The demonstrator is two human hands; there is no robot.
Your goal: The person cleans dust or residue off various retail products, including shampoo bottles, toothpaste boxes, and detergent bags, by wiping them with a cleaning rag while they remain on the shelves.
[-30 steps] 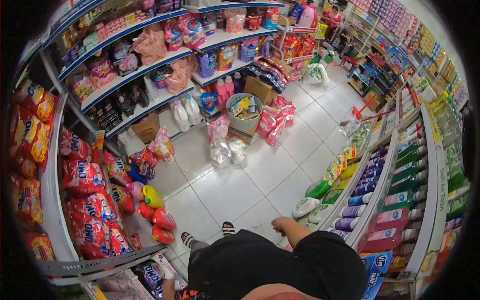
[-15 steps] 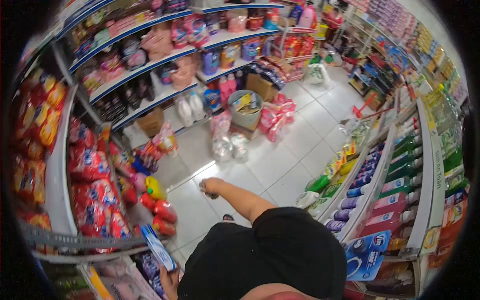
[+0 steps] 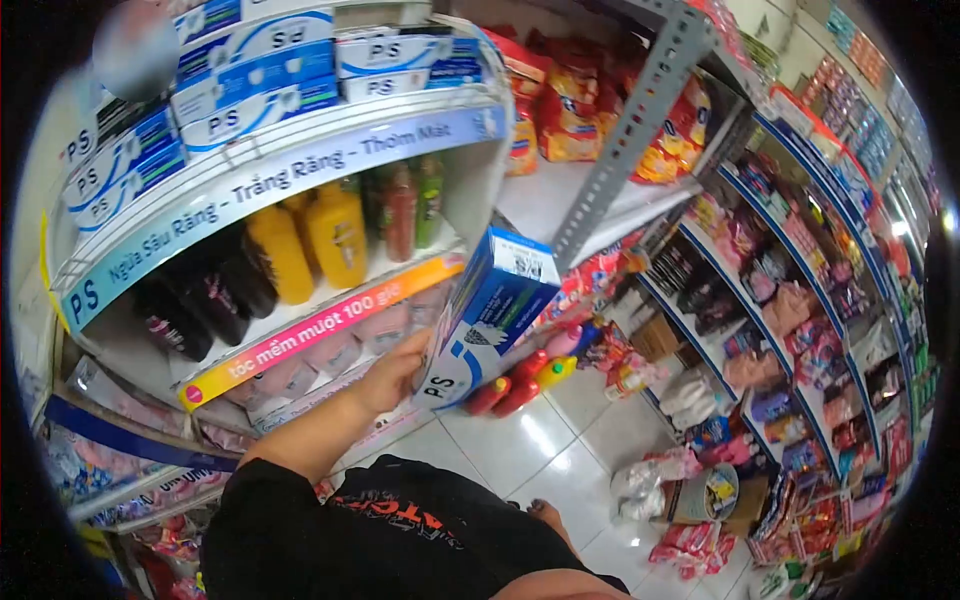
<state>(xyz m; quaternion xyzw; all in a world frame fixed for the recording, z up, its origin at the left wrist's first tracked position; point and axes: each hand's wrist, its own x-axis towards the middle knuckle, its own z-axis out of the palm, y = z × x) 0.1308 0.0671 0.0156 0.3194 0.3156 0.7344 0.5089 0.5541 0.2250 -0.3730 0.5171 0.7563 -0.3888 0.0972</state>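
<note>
My left hand (image 3: 402,368) is closed around the lower end of a blue and white P/S toothpaste box (image 3: 490,315), held up at a tilt in front of the shelves. Just left of it, a shelf holds yellow bottles (image 3: 335,238) and dark bottles (image 3: 208,295). Above those, more P/S toothpaste boxes (image 3: 255,85) are stacked in a wire-fronted rack (image 3: 280,128). Low by my body, my right hand (image 3: 548,515) shows only in part and small, so its fingers cannot be made out.
A grey perforated metal post (image 3: 630,130) stands right behind the toothpaste box. Red bottles (image 3: 505,395) and a bucket (image 3: 705,490) stand on the tiled floor (image 3: 560,450). Pink packs (image 3: 690,548) lie near the bucket. Stocked shelves (image 3: 790,300) curve along the right.
My view has swung left toward the toothpaste rack. My left hand has risen from low beside my body with the toothpaste box. My right hand, outstretched before, is now lower and closer to my body.
</note>
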